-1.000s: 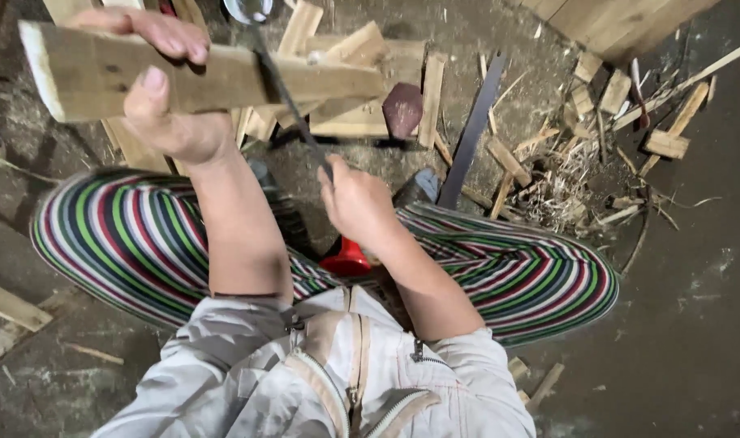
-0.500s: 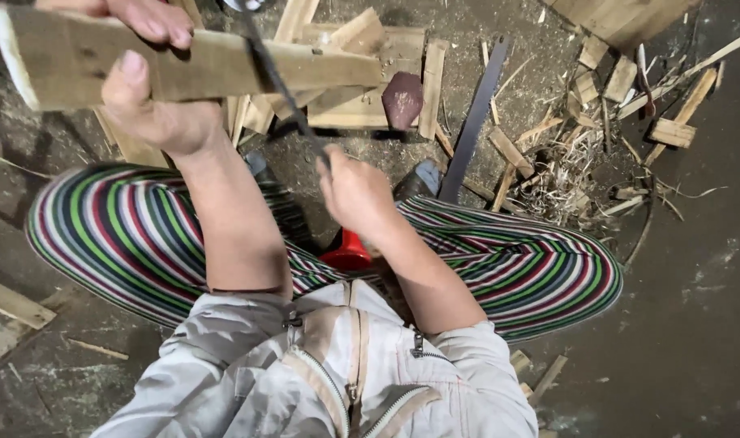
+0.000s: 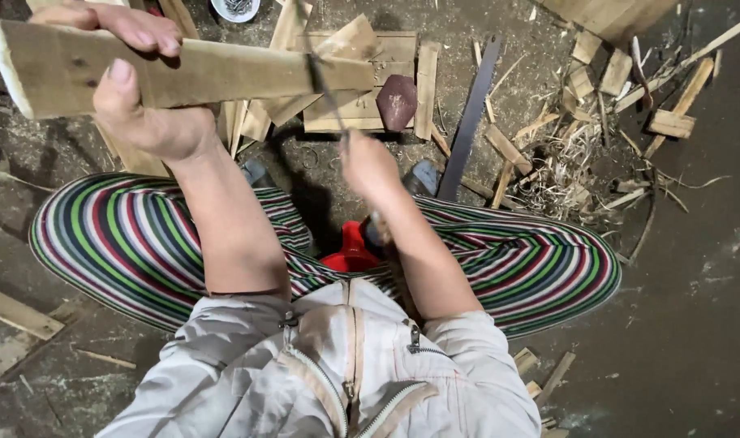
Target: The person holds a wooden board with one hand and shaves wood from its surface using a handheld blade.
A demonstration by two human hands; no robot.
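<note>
The floor [image 3: 694, 268] is dark and dusty, strewn with offcuts and shavings. A person squats over it in striped trousers [image 3: 135, 235]. Beyond the knees lies a flat wooden board [image 3: 362, 105] with a dark reddish stone [image 3: 396, 101] on it. The long plank [image 3: 200, 73] is held level above the floor, its right end over that board. The left hand [image 3: 139, 89] is wrapped tight around the plank. The right hand [image 3: 370, 166] is closed on the handle of a thin saw blade [image 3: 325, 85], which crosses the plank near its right end.
</note>
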